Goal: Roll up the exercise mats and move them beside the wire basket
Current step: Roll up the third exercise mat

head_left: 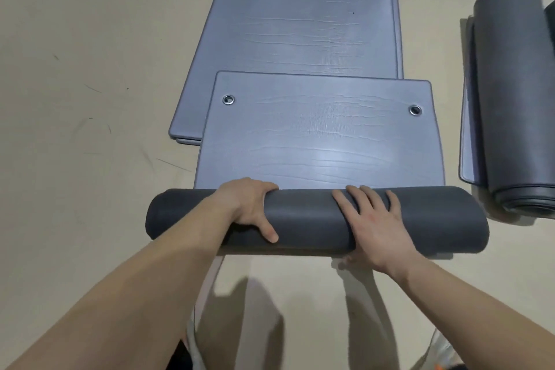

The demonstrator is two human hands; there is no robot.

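Note:
A grey-blue exercise mat lies on the floor, most of it wound into a dark grey roll [309, 221] across the middle. Its unrolled flat end [321, 132], with two metal eyelets, stretches away from me. My left hand [250, 204] grips the roll left of centre, fingers curled over the far side and thumb on the near side. My right hand [374, 219] lies flat on top of the roll, fingers spread. The flat end overlaps another flat mat [300, 18] that lies farther away. No wire basket is in view.
A rolled dark grey mat [513, 93] lies at the right edge, resting on a flat mat [468, 129]. Beige floor [90, 99] extends to the left. My legs and their shadow show at the bottom.

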